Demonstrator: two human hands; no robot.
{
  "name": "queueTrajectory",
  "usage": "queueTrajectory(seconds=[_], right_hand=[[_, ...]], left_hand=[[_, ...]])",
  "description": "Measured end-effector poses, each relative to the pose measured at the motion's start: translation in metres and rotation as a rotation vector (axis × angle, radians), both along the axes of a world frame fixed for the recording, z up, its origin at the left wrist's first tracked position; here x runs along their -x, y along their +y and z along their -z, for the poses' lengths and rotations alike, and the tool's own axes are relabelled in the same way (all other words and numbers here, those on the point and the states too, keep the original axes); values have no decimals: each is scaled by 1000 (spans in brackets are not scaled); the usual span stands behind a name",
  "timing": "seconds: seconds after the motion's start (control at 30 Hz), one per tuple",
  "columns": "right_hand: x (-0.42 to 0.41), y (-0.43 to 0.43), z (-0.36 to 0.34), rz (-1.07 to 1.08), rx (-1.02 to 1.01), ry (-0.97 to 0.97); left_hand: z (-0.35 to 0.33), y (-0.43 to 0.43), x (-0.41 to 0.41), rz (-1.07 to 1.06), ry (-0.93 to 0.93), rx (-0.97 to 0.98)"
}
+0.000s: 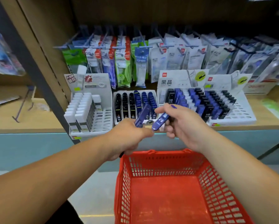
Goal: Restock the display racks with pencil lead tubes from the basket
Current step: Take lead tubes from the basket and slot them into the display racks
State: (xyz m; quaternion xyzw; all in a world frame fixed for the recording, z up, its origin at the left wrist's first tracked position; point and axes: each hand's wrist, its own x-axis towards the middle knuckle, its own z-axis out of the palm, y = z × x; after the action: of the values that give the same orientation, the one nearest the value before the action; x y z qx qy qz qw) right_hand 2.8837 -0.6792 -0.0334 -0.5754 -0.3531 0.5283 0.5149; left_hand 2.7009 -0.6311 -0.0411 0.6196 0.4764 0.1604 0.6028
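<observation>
My left hand [129, 136] grips a blue lead tube [143, 115] that points up toward the middle display rack [119, 109], which is filled with black and blue tubes. My right hand [182, 123] pinches a second blue lead tube [159, 122], tilted, just in front of the same rack. The two hands nearly touch above the far rim of the red basket [153, 160]. The basket's floor shows no tubes. A dark object pokes out under my left hand; I cannot tell what it is.
A white rack of white-capped tubes [87, 110] stands at the left, with open slots at its front. Two more racks [216, 104] of blue and black tubes stand at the right, with open slots too. Hanging packets [167, 59] fill the hooks behind. A dark shelf upright [38, 75] runs at the left.
</observation>
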Motion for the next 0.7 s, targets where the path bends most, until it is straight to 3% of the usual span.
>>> queueTrajectory(seconds=[0.17,0.27,0.47,0.7], right_hand=[[0,17,-3,-4,-89,-15],[9,31,-3,-28,-86,-6],[18,52,-7,-125,-63,-132],[13,63,-9,-269,12,-65]], left_hand=[[-4,14,1,-77,-194,63],[-13,26,3,-129,-270,7],[-14,50,11,-258,-339,-56],[-9,68,19,-265,-349,-64]])
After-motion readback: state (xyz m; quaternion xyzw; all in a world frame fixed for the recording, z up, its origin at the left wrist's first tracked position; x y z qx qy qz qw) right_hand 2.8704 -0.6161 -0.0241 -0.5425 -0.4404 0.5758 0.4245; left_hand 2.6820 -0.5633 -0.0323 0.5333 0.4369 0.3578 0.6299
